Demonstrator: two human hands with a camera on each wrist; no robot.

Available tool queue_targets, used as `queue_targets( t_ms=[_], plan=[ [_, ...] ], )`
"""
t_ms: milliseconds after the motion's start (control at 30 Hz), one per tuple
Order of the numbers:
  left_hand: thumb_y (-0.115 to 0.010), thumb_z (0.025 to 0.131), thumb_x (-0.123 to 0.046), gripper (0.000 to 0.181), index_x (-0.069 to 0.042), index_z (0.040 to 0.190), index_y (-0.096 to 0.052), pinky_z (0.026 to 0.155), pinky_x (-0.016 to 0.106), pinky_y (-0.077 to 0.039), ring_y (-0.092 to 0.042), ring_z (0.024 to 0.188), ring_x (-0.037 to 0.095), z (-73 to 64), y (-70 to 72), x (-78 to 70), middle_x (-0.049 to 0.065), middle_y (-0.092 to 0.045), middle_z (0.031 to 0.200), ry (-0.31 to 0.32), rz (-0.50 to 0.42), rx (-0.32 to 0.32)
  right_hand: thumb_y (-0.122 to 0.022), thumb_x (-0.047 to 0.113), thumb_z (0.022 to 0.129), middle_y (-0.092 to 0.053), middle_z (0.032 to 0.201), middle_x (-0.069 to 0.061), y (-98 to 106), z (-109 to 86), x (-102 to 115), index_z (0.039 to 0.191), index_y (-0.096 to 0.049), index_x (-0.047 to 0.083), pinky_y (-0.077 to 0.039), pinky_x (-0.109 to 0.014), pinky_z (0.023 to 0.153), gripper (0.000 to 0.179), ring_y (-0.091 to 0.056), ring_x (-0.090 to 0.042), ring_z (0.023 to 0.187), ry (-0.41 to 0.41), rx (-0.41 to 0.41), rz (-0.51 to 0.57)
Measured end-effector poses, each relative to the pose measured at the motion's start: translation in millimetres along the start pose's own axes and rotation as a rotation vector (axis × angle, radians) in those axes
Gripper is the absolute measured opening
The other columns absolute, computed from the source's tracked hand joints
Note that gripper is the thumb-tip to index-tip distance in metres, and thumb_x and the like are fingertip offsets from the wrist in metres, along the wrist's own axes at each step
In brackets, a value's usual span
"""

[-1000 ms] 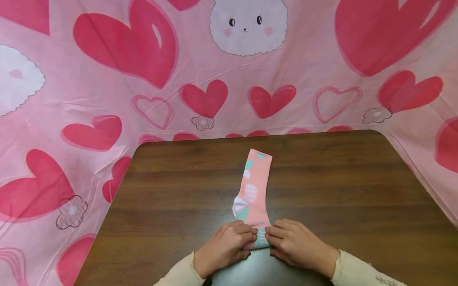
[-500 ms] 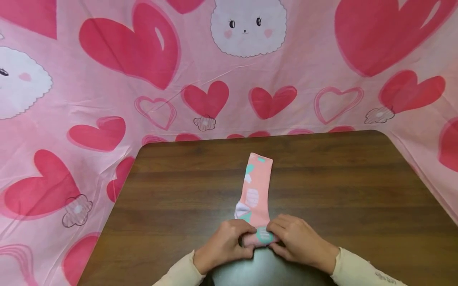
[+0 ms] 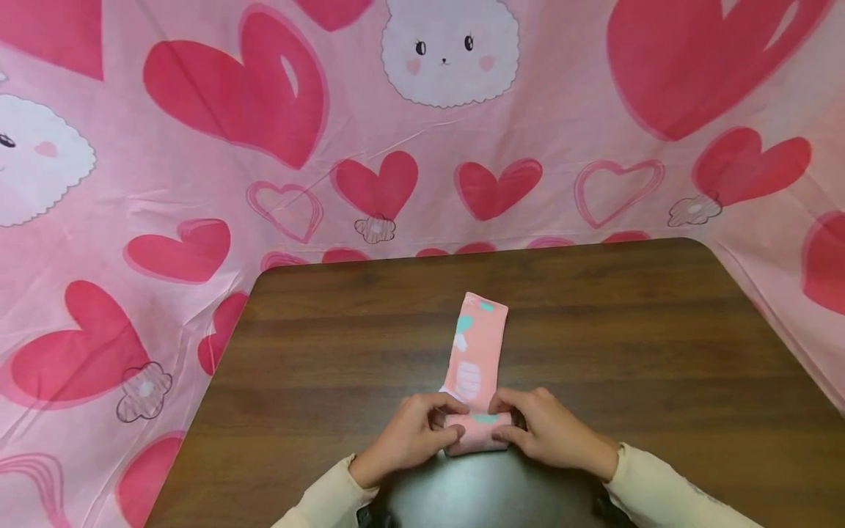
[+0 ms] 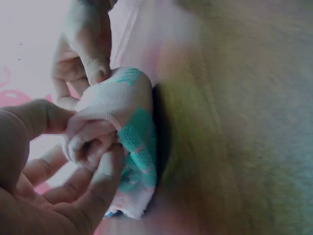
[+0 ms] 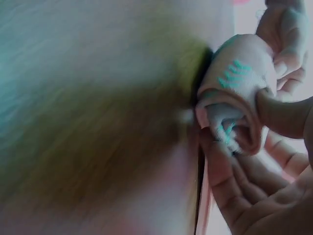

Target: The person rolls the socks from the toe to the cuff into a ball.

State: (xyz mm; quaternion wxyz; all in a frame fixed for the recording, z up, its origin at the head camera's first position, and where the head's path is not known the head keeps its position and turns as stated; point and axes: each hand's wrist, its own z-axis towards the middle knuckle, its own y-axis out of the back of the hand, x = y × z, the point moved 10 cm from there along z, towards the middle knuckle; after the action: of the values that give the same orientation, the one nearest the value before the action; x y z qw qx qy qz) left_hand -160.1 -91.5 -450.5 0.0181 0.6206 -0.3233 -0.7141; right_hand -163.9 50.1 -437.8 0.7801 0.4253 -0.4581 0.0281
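Observation:
A pink sock (image 3: pixel 485 345) with teal and white patches lies lengthwise on the table, its cuff pointing to the far side. Its near end is wound into a roll, whose spiral layers show in both wrist views. My left hand (image 3: pixel 419 431) pinches the left end of the roll between thumb and fingers. At the opposite end, my right hand (image 3: pixel 551 433) grips the roll the same way, thumb on the near side. The heel is mostly covered by the roll and the left fingers.
The dark wooden table (image 3: pixel 330 330) has rounded far corners. Behind it and along the sides hangs a pink cloth (image 3: pixel 436 132) printed with hearts and sheep-like faces. A shiny glare lies on the table's near part.
The toe end has been rolled up toward the heel, making a thicker roll and a shorter flat part. Both thumbs now lie on the roll's near side. The cuff has shifted slightly nearer.

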Motion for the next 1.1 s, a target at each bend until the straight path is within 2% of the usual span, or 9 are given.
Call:
queue_targets(
  t_ms=[200,267,367,467,567,633,733,933,1100],
  plan=[
    [-0.075,0.088,-0.011,0.017,-0.012,0.104,-0.078,0.062,0.022,-0.047,-0.055,0.068,0.002,7.0,5.7,-5.7,-0.011,-0.066,0.082,-0.012,0.177,-0.023,-0.082,0.016,0.085,-0.051,0.074,0.015,3.3,12.8,-10.7,0.085,-0.068,0.022,-0.044,-0.023,0.055,0.015,-0.049,-0.002,0.063,-0.101,-0.011,-0.053],
    [-0.078,0.087,-0.013,0.015,-0.014,0.102,-0.080,0.066,0.024,-0.046,-0.055,0.073,0.004,6.9,8.5,-14.2,-0.011,-0.066,0.085,-0.079,0.302,-0.062,-0.082,0.017,0.084,-0.050,0.073,0.014,2.9,16.2,-13.6,0.082,-0.068,0.023,-0.043,-0.024,0.055,0.016,-0.048,-0.003,0.063,-0.138,0.010,-0.083],
    [-0.080,0.085,-0.009,0.011,-0.014,0.095,-0.081,0.076,0.025,-0.049,-0.058,0.085,0.009,4.0,6.7,-32.3,-0.009,-0.069,0.094,-0.257,0.449,-0.103,-0.083,0.018,0.083,-0.050,0.074,0.013,3.0,17.7,-13.3,0.080,-0.068,0.023,-0.042,-0.025,0.055,0.016,-0.046,-0.003,0.063,-0.165,0.022,-0.153],
    [-0.078,0.084,-0.003,0.013,-0.013,0.091,-0.081,0.082,0.022,-0.050,-0.059,0.091,0.011,-1.7,-0.6,-46.4,-0.006,-0.069,0.096,-0.436,0.535,-0.093,-0.084,0.019,0.082,-0.053,0.081,0.011,5.5,14.9,2.5,0.086,-0.070,0.019,-0.044,-0.024,0.058,0.015,-0.046,-0.003,0.068,-0.057,-0.035,-0.285],
    [-0.074,0.083,0.000,0.016,-0.012,0.092,-0.080,0.082,0.018,-0.048,-0.059,0.090,0.011,-5.3,-6.4,-51.4,-0.005,-0.068,0.097,-0.523,0.584,-0.059,-0.082,0.018,0.083,-0.057,0.091,0.007,6.1,5.0,29.5,0.095,-0.072,0.015,-0.048,-0.025,0.063,0.016,-0.051,-0.006,0.075,0.167,-0.132,-0.431],
    [-0.073,0.083,-0.003,0.014,-0.010,0.093,-0.080,0.081,0.017,-0.048,-0.058,0.089,0.011,-6.0,-6.6,-51.4,-0.004,-0.068,0.097,-0.533,0.595,-0.048,-0.078,0.019,0.085,-0.061,0.097,0.003,2.5,-4.5,44.0,0.100,-0.072,0.013,-0.051,-0.030,0.069,0.017,-0.056,-0.011,0.082,0.308,-0.172,-0.517],
    [-0.071,0.082,-0.006,0.016,-0.009,0.095,-0.080,0.079,0.017,-0.048,-0.059,0.089,0.012,-6.5,-5.5,-49.4,-0.003,-0.068,0.099,-0.530,0.577,-0.029,-0.076,0.021,0.085,-0.065,0.103,-0.002,-5.3,-14.6,51.3,0.104,-0.073,0.012,-0.054,-0.037,0.075,0.022,-0.063,-0.018,0.090,0.412,-0.169,-0.591],
    [-0.081,0.079,-0.021,0.029,-0.009,0.104,-0.080,0.082,0.018,-0.049,-0.058,0.094,0.011,-4.8,-5.8,-41.2,-0.003,-0.068,0.105,-0.486,0.561,0.015,-0.090,0.023,0.069,-0.067,0.108,-0.007,-14.2,-19.5,46.3,0.109,-0.074,0.007,-0.055,-0.041,0.080,0.046,-0.065,-0.022,0.093,0.429,-0.145,-0.672],
    [-0.092,0.071,-0.034,0.048,-0.008,0.108,-0.079,0.088,0.022,-0.049,-0.058,0.100,0.013,-6.7,-12.2,-34.9,-0.002,-0.068,0.110,-0.469,0.593,0.044,-0.091,0.027,0.069,-0.068,0.108,-0.008,-21.2,-20.6,44.6,0.109,-0.073,0.007,-0.055,-0.041,0.081,0.049,-0.066,-0.023,0.094,0.420,-0.120,-0.732]
  ],
)
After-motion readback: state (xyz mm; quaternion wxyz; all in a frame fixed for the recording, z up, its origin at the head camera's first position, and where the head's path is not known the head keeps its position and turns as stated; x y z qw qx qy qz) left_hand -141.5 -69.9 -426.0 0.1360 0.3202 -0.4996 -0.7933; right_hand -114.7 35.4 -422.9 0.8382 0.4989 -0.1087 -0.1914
